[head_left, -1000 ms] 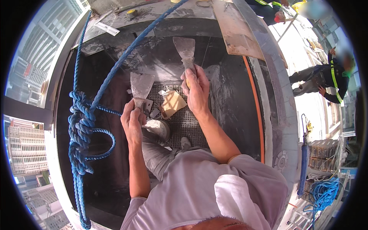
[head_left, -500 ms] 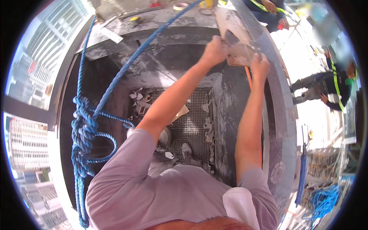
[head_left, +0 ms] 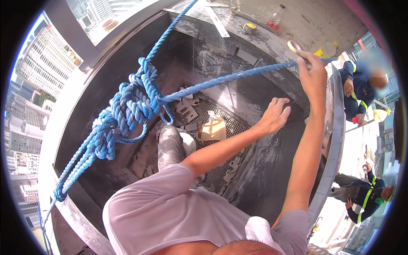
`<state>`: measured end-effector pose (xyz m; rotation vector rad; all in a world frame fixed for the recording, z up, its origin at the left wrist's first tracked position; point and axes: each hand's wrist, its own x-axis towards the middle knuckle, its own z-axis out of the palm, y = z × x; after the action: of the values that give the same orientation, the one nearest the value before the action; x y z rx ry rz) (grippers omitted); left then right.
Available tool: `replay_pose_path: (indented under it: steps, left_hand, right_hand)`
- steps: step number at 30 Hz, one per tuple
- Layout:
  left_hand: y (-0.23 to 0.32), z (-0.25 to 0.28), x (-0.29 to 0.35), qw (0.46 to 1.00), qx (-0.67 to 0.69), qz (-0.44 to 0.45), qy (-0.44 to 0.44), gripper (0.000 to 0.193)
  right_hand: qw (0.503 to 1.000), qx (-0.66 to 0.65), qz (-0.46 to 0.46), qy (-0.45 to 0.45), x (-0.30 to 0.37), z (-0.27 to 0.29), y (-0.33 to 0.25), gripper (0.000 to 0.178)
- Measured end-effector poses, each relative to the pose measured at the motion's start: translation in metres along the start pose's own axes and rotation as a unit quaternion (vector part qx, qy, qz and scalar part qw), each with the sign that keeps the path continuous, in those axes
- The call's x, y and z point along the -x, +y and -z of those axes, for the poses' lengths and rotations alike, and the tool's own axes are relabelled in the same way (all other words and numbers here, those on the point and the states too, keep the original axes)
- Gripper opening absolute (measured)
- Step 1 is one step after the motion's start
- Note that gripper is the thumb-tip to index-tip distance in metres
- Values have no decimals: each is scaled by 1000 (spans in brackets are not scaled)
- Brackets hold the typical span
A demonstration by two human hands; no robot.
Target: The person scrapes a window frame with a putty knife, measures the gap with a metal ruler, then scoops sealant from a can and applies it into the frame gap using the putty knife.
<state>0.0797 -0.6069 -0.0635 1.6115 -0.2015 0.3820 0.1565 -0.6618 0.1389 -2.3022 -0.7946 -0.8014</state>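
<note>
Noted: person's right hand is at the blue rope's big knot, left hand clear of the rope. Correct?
Not quite: the head view shows the right hand by the tape roll, away from the big knot. The left hand is clear of the blue rope.

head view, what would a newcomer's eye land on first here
Most likely the big knot of blue rope, left of centre above the dark-walled pit. Next, the person's right hand at the upper right, its fingers close by a pale tape roll (contact is unclear), while the left hand hangs empty over the pit. Two co-workers with reflective stripes show at the right edge.
</note>
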Motion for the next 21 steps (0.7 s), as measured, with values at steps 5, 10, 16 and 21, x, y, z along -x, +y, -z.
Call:
replay_pose_path:
  steps: [5, 10, 16, 21]
  left_hand:
    - [-53, 188, 165, 985, -77, 157, 3, 28]
    - [-27, 317, 275, 941, -105, 234, 221, 30]
    - [-2, 311, 404, 696, -177, 358, 597, 33]
    - [-27, 275, 435, 668, -122, 346, 648, 31]
  right_hand:
    - [950, 35, 84, -299, -163, -215, -62, 42]
    - [925, 104, 26, -364, -206, -381, 92, 78]
    - [880, 311, 37, -356, -195, -476, 51, 76]
    - [902, 244, 112, -337, -251, -515, 122, 58]
